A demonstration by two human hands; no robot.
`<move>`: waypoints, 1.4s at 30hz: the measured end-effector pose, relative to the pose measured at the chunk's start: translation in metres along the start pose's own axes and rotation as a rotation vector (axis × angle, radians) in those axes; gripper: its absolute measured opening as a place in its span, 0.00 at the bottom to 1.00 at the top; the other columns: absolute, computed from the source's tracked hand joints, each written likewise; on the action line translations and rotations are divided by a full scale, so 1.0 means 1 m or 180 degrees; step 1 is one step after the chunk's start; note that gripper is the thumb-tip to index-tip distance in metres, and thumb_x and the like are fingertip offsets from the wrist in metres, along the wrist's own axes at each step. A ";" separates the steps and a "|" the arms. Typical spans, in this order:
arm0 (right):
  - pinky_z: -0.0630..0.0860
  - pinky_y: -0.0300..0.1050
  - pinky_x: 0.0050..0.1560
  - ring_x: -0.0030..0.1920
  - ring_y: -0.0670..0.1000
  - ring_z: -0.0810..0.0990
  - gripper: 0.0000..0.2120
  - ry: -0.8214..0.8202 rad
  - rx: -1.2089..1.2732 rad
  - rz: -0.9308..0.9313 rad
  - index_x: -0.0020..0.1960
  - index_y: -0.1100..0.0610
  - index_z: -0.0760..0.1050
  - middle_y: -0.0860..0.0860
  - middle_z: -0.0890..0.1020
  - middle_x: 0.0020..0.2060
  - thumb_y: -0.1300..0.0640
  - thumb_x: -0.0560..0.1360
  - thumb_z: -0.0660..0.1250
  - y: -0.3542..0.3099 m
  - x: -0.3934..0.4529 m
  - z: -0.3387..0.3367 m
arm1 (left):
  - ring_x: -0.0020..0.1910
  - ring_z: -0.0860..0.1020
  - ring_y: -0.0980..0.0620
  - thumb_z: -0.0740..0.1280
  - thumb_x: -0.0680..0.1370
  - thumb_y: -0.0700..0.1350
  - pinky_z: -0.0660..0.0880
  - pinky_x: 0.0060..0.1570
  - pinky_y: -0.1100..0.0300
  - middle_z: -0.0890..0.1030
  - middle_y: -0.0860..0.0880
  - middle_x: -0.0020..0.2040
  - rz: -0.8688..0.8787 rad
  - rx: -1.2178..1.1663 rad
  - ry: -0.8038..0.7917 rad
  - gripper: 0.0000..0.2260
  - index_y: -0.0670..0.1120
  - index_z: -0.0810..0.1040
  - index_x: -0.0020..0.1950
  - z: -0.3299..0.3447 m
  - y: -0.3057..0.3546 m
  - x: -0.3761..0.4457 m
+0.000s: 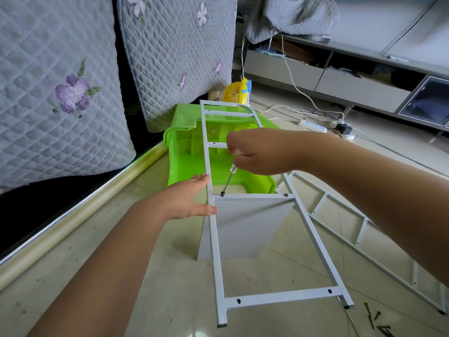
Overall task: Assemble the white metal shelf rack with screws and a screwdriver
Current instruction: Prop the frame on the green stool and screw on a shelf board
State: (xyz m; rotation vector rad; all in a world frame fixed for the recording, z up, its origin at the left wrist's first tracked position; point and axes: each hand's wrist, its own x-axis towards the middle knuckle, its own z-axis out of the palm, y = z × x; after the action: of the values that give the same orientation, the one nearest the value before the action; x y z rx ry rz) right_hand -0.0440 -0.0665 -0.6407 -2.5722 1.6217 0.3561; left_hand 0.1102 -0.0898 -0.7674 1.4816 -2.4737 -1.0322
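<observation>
A white metal ladder-shaped side frame (pixel 245 215) is seen across the middle of the frame, propped on a green plastic bin (pixel 184 161). A white flat shelf panel (pixel 245 227) is met beneath it. The left rail is braced by the spread left hand (pixel 192 198). A clear-handled screwdriver (pixel 229 175) is gripped by the right hand (pixel 257 152), its tip set on a dark screw (pixel 222 194).

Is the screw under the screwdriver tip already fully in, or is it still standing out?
Still out: the screw head stands above the white crossbar, with the screwdriver tip on it, gripped by the right hand.
</observation>
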 end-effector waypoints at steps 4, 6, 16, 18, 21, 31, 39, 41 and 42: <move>0.69 0.45 0.53 0.54 0.54 0.72 0.11 -0.0013 0.0007 -0.0108 0.59 0.61 0.69 0.56 0.75 0.56 0.62 0.78 0.54 0.001 -0.001 0.000 | 0.75 0.45 0.59 0.66 0.76 0.52 0.48 0.69 0.66 0.46 0.52 0.77 -0.0009 0.0009 0.0008 0.38 0.47 0.46 0.77 0.001 -0.002 0.001; 0.70 0.45 0.53 0.54 0.54 0.74 0.10 0.0145 -0.0121 -0.0154 0.57 0.60 0.72 0.55 0.78 0.54 0.61 0.79 0.56 0.002 0.001 -0.002 | 0.75 0.45 0.59 0.67 0.75 0.52 0.48 0.70 0.65 0.47 0.52 0.77 -0.0014 0.0029 0.0008 0.38 0.46 0.46 0.77 0.001 -0.003 0.002; 0.63 0.42 0.42 0.42 0.52 0.67 0.18 0.0042 -0.0799 0.0145 0.51 0.62 0.72 0.50 0.68 0.33 0.48 0.81 0.52 0.002 0.009 -0.003 | 0.75 0.45 0.59 0.67 0.75 0.51 0.48 0.71 0.64 0.47 0.52 0.77 0.0025 -0.0046 0.0060 0.38 0.46 0.47 0.77 0.003 -0.006 0.004; 0.65 0.43 0.43 0.44 0.52 0.69 0.17 -0.0078 -0.0405 0.0170 0.59 0.61 0.67 0.53 0.73 0.42 0.49 0.80 0.54 0.004 0.007 0.000 | 0.75 0.45 0.59 0.67 0.75 0.51 0.48 0.71 0.63 0.47 0.52 0.77 0.0047 -0.0063 0.0057 0.39 0.46 0.46 0.77 0.003 -0.007 0.004; 0.68 0.46 0.41 0.43 0.56 0.73 0.10 -0.0319 -0.0015 0.0108 0.57 0.59 0.59 0.54 0.72 0.40 0.56 0.79 0.55 0.001 0.004 -0.002 | 0.75 0.45 0.59 0.67 0.75 0.52 0.48 0.71 0.63 0.47 0.52 0.77 0.0020 -0.0051 0.0048 0.39 0.47 0.46 0.77 0.002 -0.006 0.004; 0.61 0.44 0.40 0.38 0.52 0.64 0.19 0.0040 -0.1106 0.0021 0.36 0.59 0.64 0.49 0.64 0.31 0.50 0.81 0.51 -0.005 0.004 -0.009 | 0.75 0.47 0.59 0.67 0.75 0.52 0.49 0.70 0.65 0.47 0.53 0.77 0.0004 -0.0012 0.0056 0.39 0.47 0.46 0.77 0.002 -0.005 0.003; 0.64 0.45 0.41 0.44 0.54 0.68 0.08 -0.0015 -0.0144 -0.0031 0.52 0.60 0.66 0.55 0.72 0.45 0.56 0.80 0.53 -0.004 0.000 0.002 | 0.75 0.46 0.59 0.67 0.75 0.51 0.48 0.70 0.65 0.47 0.53 0.77 0.0018 -0.0076 0.0063 0.39 0.47 0.46 0.77 0.003 -0.007 0.004; 0.63 0.46 0.41 0.44 0.54 0.69 0.10 -0.0101 -0.0001 -0.0105 0.58 0.63 0.66 0.55 0.71 0.46 0.61 0.79 0.53 -0.003 -0.003 0.002 | 0.74 0.46 0.59 0.67 0.75 0.52 0.48 0.70 0.64 0.47 0.53 0.77 0.0015 -0.0084 0.0061 0.39 0.47 0.46 0.77 0.003 -0.006 0.004; 0.62 0.46 0.40 0.43 0.54 0.69 0.09 -0.0083 -0.0066 -0.0148 0.58 0.63 0.66 0.56 0.72 0.46 0.62 0.79 0.54 -0.002 -0.003 0.002 | 0.74 0.46 0.59 0.67 0.75 0.52 0.48 0.70 0.64 0.47 0.53 0.77 0.0019 -0.0078 0.0061 0.39 0.47 0.46 0.77 0.003 -0.006 0.004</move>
State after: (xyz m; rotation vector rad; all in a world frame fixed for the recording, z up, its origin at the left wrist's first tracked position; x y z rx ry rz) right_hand -0.0436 -0.0627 -0.6423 -2.6040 1.5552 0.4030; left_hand 0.1114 -0.0933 -0.7742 1.4691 -2.4422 -1.0384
